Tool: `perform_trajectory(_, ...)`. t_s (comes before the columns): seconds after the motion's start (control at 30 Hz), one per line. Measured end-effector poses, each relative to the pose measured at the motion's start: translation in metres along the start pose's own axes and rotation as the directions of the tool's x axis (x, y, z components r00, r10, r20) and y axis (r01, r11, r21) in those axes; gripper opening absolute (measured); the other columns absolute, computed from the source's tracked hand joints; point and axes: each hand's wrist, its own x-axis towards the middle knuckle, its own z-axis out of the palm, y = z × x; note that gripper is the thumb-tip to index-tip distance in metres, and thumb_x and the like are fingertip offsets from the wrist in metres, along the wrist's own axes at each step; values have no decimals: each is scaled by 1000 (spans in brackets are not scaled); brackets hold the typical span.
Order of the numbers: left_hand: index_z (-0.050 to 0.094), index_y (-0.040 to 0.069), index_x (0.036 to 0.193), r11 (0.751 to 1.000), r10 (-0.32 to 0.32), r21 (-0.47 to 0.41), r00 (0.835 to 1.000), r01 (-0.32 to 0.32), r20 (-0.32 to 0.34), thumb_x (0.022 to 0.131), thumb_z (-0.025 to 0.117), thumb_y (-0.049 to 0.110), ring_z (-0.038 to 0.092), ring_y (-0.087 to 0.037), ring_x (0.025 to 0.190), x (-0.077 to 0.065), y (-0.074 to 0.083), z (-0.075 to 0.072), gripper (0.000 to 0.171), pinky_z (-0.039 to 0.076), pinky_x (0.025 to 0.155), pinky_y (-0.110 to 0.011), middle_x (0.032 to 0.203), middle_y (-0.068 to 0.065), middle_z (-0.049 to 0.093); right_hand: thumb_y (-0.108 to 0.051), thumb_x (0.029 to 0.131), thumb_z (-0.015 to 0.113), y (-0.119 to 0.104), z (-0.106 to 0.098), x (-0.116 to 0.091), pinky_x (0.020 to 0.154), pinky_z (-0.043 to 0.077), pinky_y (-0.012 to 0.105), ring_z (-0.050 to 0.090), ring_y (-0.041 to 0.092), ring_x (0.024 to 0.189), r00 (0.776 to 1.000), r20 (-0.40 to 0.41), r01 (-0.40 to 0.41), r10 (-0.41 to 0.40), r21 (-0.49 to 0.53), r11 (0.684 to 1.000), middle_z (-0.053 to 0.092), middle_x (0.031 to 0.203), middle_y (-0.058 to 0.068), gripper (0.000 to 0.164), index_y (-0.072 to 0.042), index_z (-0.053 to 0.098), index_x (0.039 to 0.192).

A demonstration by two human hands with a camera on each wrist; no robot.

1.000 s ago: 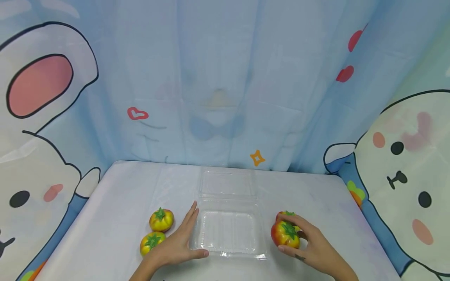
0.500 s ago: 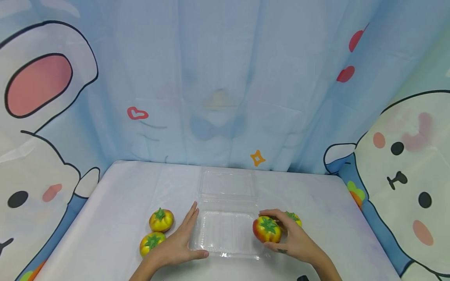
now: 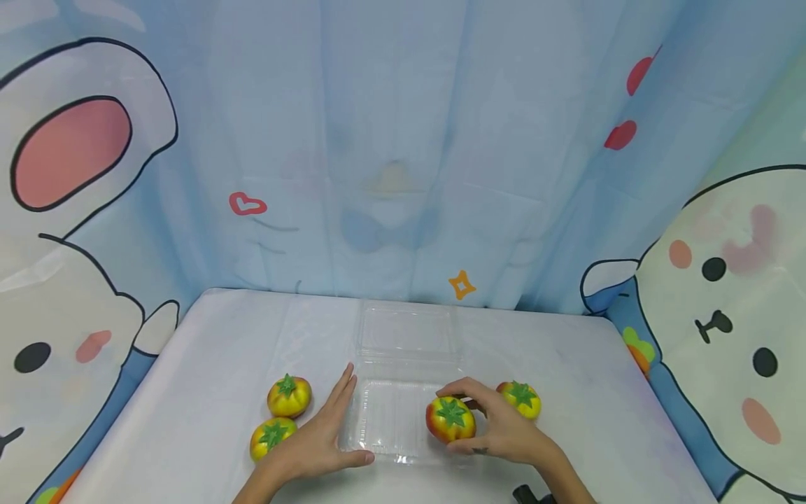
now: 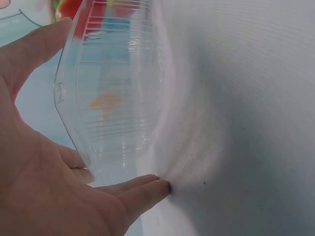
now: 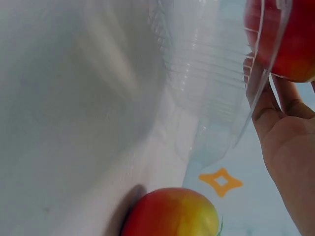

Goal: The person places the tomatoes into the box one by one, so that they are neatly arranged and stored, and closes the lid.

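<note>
My right hand (image 3: 504, 430) grips a red-and-yellow fruit with a green star-shaped leafy top (image 3: 450, 420). In the head view it overlaps the right part of the clear plastic clamshell box (image 3: 384, 420); in the right wrist view the fruit (image 5: 298, 59) shows partly behind the box's wall. The box lies opened, its lid (image 3: 408, 330) folded away to the back. At the box's left side, my left hand (image 3: 317, 441) spreads thumb and straight fingers along the edge. Seen from the left wrist, the fingertips (image 4: 162, 189) reach to the white cloth below the box (image 4: 113, 103).
Two similar fruits, one farther back (image 3: 289, 396) and one nearer (image 3: 272, 435), are left of the box, by my left hand. Another fruit (image 3: 521, 399) lies just beyond my right hand. A blue cartoon curtain (image 3: 390, 140) hangs behind the white-covered table (image 3: 598, 392).
My right hand has carried its fruit leftward, away from the other fruit on the right, over to the box. The left hand has stayed in place.
</note>
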Motion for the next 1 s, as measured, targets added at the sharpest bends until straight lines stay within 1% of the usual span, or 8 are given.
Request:
perform_trajectory(0.03, 2, 10, 172, 1000, -2, 0, 1000, 2, 2, 86, 77, 66, 16, -38, 166, 0, 0, 0, 127, 33, 126, -66, 180, -2, -16, -32, 82, 93, 0, 1, 2, 100, 58, 26, 61, 9, 120, 1000, 7, -8, 8, -11, 1000, 66, 136, -7, 63, -31, 62, 136)
perform_trajectory(0.1, 3, 10, 172, 1000, -3, -1, 1000, 3, 3, 86, 77, 65, 16, -39, 166, 1, 0, 0, 127, 33, 125, -66, 180, -2, -16, -33, 82, 93, 1, 3, 5, 102, 59, 28, 62, 13, 122, 1000, 24, -17, 17, -30, 999, 66, 139, -8, 65, -29, 62, 139)
perform_trajectory(0.27, 3, 10, 172, 1000, -18, -6, 1000, 18, 7, 86, 77, 65, 16, -39, 166, 1, 2, 0, 126, 33, 125, -66, 180, -1, -17, -33, 82, 93, 0, 7, 13, 110, 57, 45, 63, 22, 128, 994, 92, -52, 57, -51, 997, 66, 142, -8, 69, -23, 60, 142)
perform_trajectory(0.33, 3, 11, 172, 1000, -24, -5, 1000, 24, 9, 85, 78, 65, 17, -39, 166, 1, 2, 0, 126, 34, 125, -66, 180, -1, -17, -32, 81, 94, -1, 7, 15, 111, 56, 49, 64, 23, 128, 990, 120, -62, 67, -47, 997, 66, 141, -8, 68, -22, 62, 140)
perform_trajectory(0.6, 4, 11, 172, 1000, -27, -2, 1000, 27, 10, 85, 77, 65, 19, -39, 166, 2, 2, -1, 125, 35, 124, -66, 180, 0, -16, -29, 78, 96, -5, 3, 23, 112, 56, 45, 64, 11, 120, 974, 216, -55, 73, -90, 994, 69, 136, -8, 66, -20, 65, 136)
perform_trajectory(0.73, 4, 11, 172, 1000, -25, 0, 1000, 25, 10, 85, 78, 64, 19, -39, 166, 2, 2, -1, 126, 36, 124, -66, 181, -1, -15, -29, 78, 96, -7, 1, 24, 112, 56, 45, 63, 11, 120, 966, 243, -66, 89, -101, 993, 69, 137, -8, 66, -20, 65, 137)
perform_trajectory(0.87, 3, 10, 172, 1000, -19, -1, 1000, 19, 8, 86, 78, 64, 18, -38, 166, 1, 2, -1, 126, 35, 125, -65, 181, -1, -15, -29, 79, 95, -7, 0, 25, 113, 55, 48, 63, 12, 120, 959, 267, -74, 100, -104, 992, 70, 137, -7, 66, -18, 66, 137)
perform_trajectory(1.0, 3, 10, 172, 1000, -12, -2, 1000, 12, 7, 86, 78, 64, 17, -39, 166, 1, 2, -1, 126, 35, 124, -66, 181, -2, -15, -29, 81, 94, -7, 0, 26, 113, 55, 49, 62, 11, 119, 945, 300, -94, 129, -130, 987, 70, 137, -8, 64, -19, 67, 138)
